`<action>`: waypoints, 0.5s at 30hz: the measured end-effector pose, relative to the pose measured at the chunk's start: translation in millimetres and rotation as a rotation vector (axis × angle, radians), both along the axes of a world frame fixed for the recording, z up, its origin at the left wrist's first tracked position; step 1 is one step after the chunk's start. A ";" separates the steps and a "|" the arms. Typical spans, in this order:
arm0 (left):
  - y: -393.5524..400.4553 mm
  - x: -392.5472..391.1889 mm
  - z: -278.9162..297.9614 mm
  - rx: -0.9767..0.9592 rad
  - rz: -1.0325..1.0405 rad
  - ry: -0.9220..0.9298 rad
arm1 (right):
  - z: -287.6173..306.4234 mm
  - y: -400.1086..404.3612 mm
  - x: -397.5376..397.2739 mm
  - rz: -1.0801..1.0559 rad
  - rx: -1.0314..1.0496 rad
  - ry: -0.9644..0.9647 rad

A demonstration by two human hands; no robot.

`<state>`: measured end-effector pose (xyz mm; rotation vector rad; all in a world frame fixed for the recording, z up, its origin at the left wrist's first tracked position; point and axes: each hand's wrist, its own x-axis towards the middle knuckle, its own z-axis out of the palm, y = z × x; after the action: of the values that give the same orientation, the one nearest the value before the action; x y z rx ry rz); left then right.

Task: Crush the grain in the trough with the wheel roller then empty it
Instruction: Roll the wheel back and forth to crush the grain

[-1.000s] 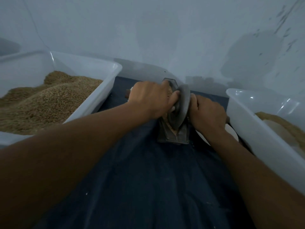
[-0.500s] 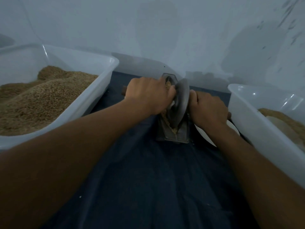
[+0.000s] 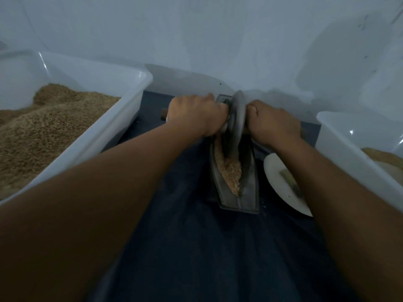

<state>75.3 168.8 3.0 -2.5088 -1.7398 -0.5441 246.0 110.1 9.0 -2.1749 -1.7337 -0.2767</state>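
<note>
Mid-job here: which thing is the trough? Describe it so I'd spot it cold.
Start at the dark cloth between the two white tubs: the left tub is heaped with grain. The trough is the narrow metal boat-shaped channel lying on that cloth, beside a white plate. Only it has the wheel roller standing in it over crushed grain.

- No text, label, brand, number or sign can be read anywhere: the pale wall, the tubs, the metal trough and the wheel all show plain, unmarked surfaces.
</note>
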 end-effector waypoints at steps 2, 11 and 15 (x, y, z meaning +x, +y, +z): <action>8.3 2.8 3.8 -0.011 -0.002 0.003 | 4.9 13.6 5.3 0.002 -0.061 0.024; 35.1 7.1 7.1 -0.114 -0.007 -0.034 | 17.3 49.8 8.8 -0.018 -0.118 0.021; 30.8 4.5 6.4 -0.135 -0.004 -0.029 | 16.1 42.8 5.2 -0.009 -0.086 0.006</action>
<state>79.8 199.6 9.4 -2.6065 -1.8416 -0.4813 251.2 152.9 25.1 -2.2417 -1.7630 -0.2012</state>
